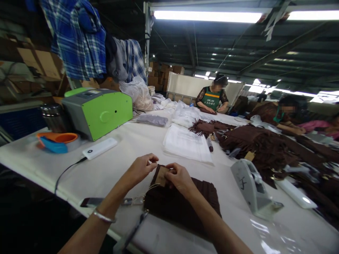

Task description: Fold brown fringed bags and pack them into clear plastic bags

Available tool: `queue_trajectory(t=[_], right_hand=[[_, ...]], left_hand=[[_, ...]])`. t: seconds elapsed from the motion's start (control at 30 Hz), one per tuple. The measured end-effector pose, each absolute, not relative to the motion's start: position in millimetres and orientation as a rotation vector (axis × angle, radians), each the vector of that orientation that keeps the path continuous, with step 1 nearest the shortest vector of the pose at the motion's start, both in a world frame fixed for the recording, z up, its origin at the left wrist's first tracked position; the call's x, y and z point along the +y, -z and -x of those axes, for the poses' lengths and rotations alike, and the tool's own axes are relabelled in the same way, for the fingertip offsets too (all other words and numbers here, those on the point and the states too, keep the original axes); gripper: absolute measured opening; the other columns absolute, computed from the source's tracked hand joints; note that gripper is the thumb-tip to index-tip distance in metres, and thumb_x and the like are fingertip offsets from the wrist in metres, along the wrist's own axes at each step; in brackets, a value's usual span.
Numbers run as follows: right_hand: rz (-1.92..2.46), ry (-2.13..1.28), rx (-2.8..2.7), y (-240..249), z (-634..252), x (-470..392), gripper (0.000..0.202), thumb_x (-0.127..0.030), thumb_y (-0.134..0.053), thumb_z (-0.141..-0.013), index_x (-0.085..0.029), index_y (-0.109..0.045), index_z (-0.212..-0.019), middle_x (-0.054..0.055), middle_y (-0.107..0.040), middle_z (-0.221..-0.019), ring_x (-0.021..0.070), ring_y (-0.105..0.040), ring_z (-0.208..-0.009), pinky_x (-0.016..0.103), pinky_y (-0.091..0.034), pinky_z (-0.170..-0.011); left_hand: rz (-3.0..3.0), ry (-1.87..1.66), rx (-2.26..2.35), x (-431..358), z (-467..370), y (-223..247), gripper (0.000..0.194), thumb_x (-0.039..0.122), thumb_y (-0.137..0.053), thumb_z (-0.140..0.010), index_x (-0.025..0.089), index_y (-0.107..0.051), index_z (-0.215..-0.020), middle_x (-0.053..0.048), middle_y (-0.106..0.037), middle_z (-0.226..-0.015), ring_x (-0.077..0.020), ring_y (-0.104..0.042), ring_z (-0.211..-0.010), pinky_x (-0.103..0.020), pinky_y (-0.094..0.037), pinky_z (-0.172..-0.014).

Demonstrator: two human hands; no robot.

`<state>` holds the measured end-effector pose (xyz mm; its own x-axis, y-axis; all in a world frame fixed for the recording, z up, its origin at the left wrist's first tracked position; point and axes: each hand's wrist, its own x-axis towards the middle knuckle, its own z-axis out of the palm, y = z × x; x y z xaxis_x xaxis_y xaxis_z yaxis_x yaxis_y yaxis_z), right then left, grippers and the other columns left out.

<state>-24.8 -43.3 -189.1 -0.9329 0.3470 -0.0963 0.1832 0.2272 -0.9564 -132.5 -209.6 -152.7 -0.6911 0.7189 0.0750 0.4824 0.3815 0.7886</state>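
A folded dark brown fabric item (182, 204) lies on the table in front of me. On its upper left corner sits a tan cardboard hang tag (160, 177), with a pale string (152, 188) trailing to the left. My right hand (181, 178) reaches over the fabric, its thumb and fingers closed on the tag's right edge. Just off the item's upper left corner, my left hand (144, 165) hovers with curved fingers and the thumb slightly apart; I see nothing in it.
A white tape dispenser (249, 187) stands to the right, before a heap of brown fringed fabric (254, 141). Clear plastic bags (185, 141) lie ahead. Left are a green-and-grey machine (106, 113), a white power bank (100, 148) and a phone (91, 202). Co-workers sit across the table.
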Motion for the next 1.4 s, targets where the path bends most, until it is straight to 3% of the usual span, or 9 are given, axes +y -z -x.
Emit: queue_trajectory(t=[0.17,0.33,0.53,0.63,0.8,1.03,1.17,1.3,1.4], right_hand=[[0.498,-1.808,-2.404,192.4,27.1,-41.7,0.022,-0.019,-0.058,-0.074,-0.016,-0.063,-0.095,-0.006,-0.058,-0.061,0.0101,-0.055,-0.046,0.021,-0.046,-0.04],[0.51,-1.706,-2.53,188.4,33.0,-40.5,0.018,-0.021,-0.053,-0.079,-0.017,-0.062,-0.093,-0.004,-0.06,-0.059,0.0108,-0.053,-0.044,0.021,-0.043,-0.04],[0.523,-1.261,-2.643,197.5,42.9,-40.4,0.016,-0.014,-0.056,-0.074,-0.019,-0.064,-0.087,0.001,-0.064,-0.072,0.0176,-0.06,-0.065,0.03,-0.048,-0.063],[0.47,-1.096,-2.636,202.5,41.2,-43.6,0.019,-0.01,-0.06,-0.069,-0.018,-0.065,-0.085,0.005,-0.064,-0.083,0.0224,-0.06,-0.083,0.035,-0.046,-0.081],[0.412,-1.052,-2.583,193.2,33.2,-43.3,0.02,-0.016,-0.058,-0.076,-0.019,-0.066,-0.094,0.006,-0.066,-0.094,0.0209,-0.06,-0.089,0.033,-0.046,-0.085],[0.468,-1.972,-2.396,165.3,-34.5,-56.0,0.024,-0.039,-0.062,-0.08,-0.021,-0.065,-0.095,-0.001,-0.062,-0.07,0.015,-0.058,-0.056,0.025,-0.047,-0.048],[0.4,-2.495,-2.279,180.1,-84.9,-85.2,0.035,-0.052,-0.055,-0.086,-0.02,-0.063,-0.098,0.003,-0.065,-0.08,0.0175,-0.066,-0.068,0.025,-0.051,-0.053],[0.359,-1.893,-2.629,201.3,-98.4,-108.4,0.015,-0.032,-0.055,-0.088,-0.022,-0.065,-0.093,0.002,-0.068,-0.083,0.0163,-0.066,-0.071,0.024,-0.051,-0.062],[-0.203,-1.353,-2.794,208.5,-83.5,-129.5,0.025,-0.026,-0.062,-0.085,-0.031,-0.064,-0.109,0.0,-0.067,-0.111,0.0178,-0.065,-0.095,0.025,-0.05,-0.08]], left_hand=[[-1.024,-0.769,2.829,-321.1,136.1,191.0,0.035,0.039,-0.052,-0.082,0.024,-0.065,-0.111,-0.006,-0.067,-0.116,-0.026,-0.059,-0.11,-0.04,-0.045,-0.096],[-0.967,-0.503,2.94,-398.9,122.2,230.2,0.04,0.042,-0.06,-0.078,0.027,-0.065,-0.115,-0.006,-0.066,-0.121,-0.0297,-0.056,-0.117,-0.042,-0.04,-0.103],[-0.933,-0.468,2.92,-393.1,113.3,209.6,0.017,0.025,-0.055,-0.076,0.024,-0.066,-0.089,-0.004,-0.068,-0.096,-0.0238,-0.063,-0.093,-0.034,-0.045,-0.086],[-0.813,-0.574,2.808,-391.6,114.0,194.3,0.015,0.03,-0.053,-0.079,0.024,-0.065,-0.086,0.0,-0.068,-0.088,-0.0202,-0.064,-0.082,-0.028,-0.045,-0.075],[-0.846,-0.873,2.692,-381.9,107.1,162.6,0.017,0.036,-0.057,-0.081,0.024,-0.064,-0.09,0.002,-0.068,-0.086,-0.0176,-0.063,-0.079,-0.024,-0.045,-0.071],[-1.342,-1.066,2.36,-310.3,43.2,128.8,0.014,0.021,-0.064,-0.08,0.027,-0.06,-0.091,0.004,-0.063,-0.084,-0.0119,-0.058,-0.071,-0.018,-0.045,-0.063],[-1.653,-0.978,2.17,-283.8,6.0,144.4,0.023,0.006,-0.058,-0.077,0.028,-0.057,-0.086,0.002,-0.063,-0.097,-0.011,-0.06,-0.079,-0.016,-0.047,-0.067],[-1.492,-1.155,2.452,-304.7,6.1,157.0,0.011,0.016,-0.061,-0.08,0.025,-0.054,-0.078,0.003,-0.058,-0.078,-0.0112,-0.057,-0.068,-0.017,-0.047,-0.06],[-1.306,-1.363,2.586,-329.8,14.9,157.2,0.013,0.034,-0.065,-0.081,0.024,-0.057,-0.079,0.003,-0.058,-0.073,-0.0125,-0.057,-0.067,-0.019,-0.049,-0.061]])
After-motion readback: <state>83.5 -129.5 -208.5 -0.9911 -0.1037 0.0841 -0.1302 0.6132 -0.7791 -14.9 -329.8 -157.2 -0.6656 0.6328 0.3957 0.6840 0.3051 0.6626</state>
